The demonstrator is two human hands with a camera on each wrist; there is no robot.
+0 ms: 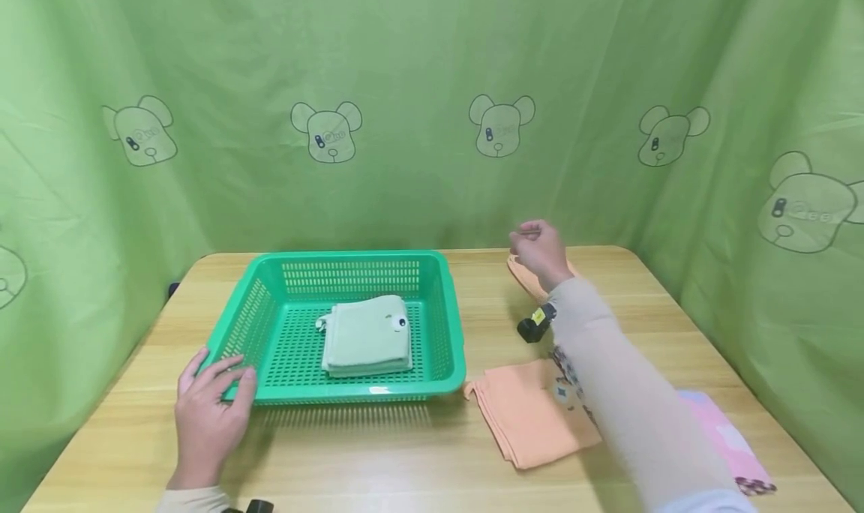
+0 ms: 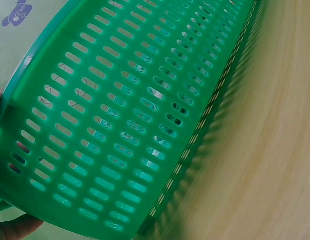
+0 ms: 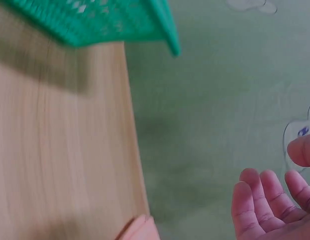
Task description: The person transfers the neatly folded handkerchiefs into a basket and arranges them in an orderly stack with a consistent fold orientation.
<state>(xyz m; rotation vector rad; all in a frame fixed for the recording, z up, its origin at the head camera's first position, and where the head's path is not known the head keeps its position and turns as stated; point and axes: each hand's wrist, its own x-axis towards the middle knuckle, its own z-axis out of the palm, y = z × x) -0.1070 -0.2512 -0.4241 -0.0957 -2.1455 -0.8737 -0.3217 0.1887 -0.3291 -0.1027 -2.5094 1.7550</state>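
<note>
At the near left corner of a green plastic basket (image 1: 454,348), my left hand (image 1: 211,415) holds the rim with bent fingers; only bits of its fingers (image 2: 17,227) show in the left wrist view. Inside the basket lies a folded pale green hand towel (image 1: 367,337) with an eye pattern and a hanging loop. Over the far right of the table, my right hand (image 1: 542,252) is raised with loosely bent fingers and nothing in them. Below it lies an orange towel (image 1: 523,277), partly hidden by that hand and wrist.
Nearer on the wooden table (image 1: 378,468) lies a folded orange towel (image 1: 526,415), partly behind the right sleeve. A pink patterned towel (image 1: 732,442) is at the right edge. Green curtain (image 1: 418,40) with bear heads surrounds the table.
</note>
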